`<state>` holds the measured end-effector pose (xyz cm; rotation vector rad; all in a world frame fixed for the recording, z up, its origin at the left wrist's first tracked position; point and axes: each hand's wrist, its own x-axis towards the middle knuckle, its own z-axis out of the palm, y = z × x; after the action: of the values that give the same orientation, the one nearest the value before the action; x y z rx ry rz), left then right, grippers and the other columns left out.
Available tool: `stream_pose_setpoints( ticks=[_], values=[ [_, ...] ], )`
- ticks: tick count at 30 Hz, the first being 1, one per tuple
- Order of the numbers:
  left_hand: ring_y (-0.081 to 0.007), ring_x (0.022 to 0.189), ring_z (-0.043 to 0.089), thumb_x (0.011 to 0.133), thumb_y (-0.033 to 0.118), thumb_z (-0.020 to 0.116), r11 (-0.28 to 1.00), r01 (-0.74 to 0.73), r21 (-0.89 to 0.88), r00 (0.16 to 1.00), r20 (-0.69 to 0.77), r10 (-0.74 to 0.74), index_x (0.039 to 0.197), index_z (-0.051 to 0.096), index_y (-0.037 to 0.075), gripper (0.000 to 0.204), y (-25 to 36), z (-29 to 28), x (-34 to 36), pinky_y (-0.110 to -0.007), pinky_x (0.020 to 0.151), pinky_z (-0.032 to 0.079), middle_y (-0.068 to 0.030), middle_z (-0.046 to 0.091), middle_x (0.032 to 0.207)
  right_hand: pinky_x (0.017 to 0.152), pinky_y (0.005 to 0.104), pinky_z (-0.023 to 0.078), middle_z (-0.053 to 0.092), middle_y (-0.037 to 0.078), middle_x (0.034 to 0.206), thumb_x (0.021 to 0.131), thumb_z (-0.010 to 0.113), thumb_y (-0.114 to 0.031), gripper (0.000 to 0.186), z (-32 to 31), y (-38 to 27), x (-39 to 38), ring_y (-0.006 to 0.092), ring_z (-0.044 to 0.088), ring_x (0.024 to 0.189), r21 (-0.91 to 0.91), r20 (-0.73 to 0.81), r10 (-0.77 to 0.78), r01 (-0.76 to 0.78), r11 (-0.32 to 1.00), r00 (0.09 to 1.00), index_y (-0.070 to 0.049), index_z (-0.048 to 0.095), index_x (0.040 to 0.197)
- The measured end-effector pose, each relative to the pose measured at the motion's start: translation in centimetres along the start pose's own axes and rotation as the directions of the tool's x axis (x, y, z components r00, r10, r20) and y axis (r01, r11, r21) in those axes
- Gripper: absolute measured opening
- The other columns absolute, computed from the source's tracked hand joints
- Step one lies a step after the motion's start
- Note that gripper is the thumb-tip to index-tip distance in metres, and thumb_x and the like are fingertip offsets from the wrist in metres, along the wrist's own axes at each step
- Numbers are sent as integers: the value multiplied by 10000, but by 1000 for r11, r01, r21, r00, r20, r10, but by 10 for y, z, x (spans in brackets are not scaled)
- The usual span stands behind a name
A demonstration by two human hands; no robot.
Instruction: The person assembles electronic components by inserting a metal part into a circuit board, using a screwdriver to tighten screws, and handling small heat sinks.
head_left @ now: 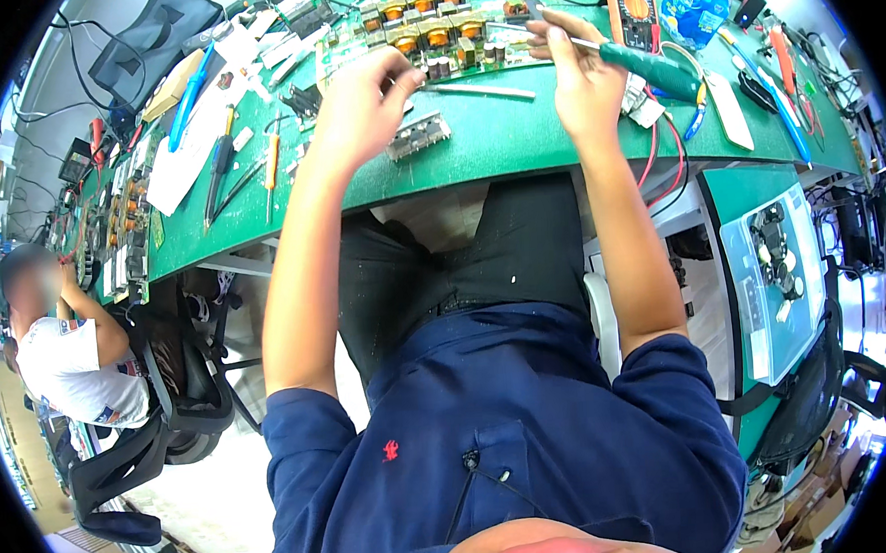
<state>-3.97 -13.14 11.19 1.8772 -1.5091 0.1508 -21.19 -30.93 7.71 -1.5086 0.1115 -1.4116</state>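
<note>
My right hand (585, 87) holds a screwdriver (653, 69) with a dark green handle. Its handle points out to the right and its metal shaft runs left over a circuit board (351, 51). Yellow-orange coils (437, 36) and other tall parts crowd this board. At the board's near edge, my left hand (366, 102) is closed, thumb and fingers pinched together; whatever they hold, if anything, is too small to make out. A thin silver rod (481, 91) lies between my hands. Just below my left hand sits a small grey finned block (419, 136) on the green bench.
An orange multimeter (634, 6) and a blue packet (694, 8) stand at the back right. Screwdrivers (220, 166) and a white sheet (179, 165) lie leftward. A clear plastic tray (750, 310) sits at the right. Another person (76, 346) sits on the far left.
</note>
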Motion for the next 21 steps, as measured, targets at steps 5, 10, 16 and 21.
stream_pose_setpoints(
  ticks=[5,10,16,21],
  values=[
    [-256,766,708,965,331,712,973,74,217,977,-211,-27,1020,719,14,321,-53,-9,91,-364,740,539,-153,749,884,886,314,587,739,143,1101,1062,572,-88,220,-4,9,-11,191,720,995,-55,-30,9,-11,998,1000,25,651,1234],
    [-364,779,659,849,175,792,926,277,256,918,-355,-177,948,695,10,215,-114,-11,156,-450,721,533,-152,663,787,909,323,591,735,139,1106,1067,576,-116,227,5,6,-16,201,720,1029,-89,10,38,-37,995,999,17,653,1234],
    [-341,984,712,932,259,718,990,23,136,981,-193,4,1123,743,59,278,-19,-1,50,-426,888,552,-167,744,1066,902,317,582,729,137,1117,1069,576,-122,238,-3,9,-15,191,714,1011,-56,1,0,0,998,1000,18,650,1246],
    [-339,1137,666,840,190,818,989,64,135,996,-63,-56,1144,719,33,356,37,4,-61,-420,994,509,-149,706,1205,937,305,534,760,102,1136,1052,608,-154,251,2,14,-15,173,708,1041,-189,14,-28,30,982,1000,-25,696,1249]
  ],
)
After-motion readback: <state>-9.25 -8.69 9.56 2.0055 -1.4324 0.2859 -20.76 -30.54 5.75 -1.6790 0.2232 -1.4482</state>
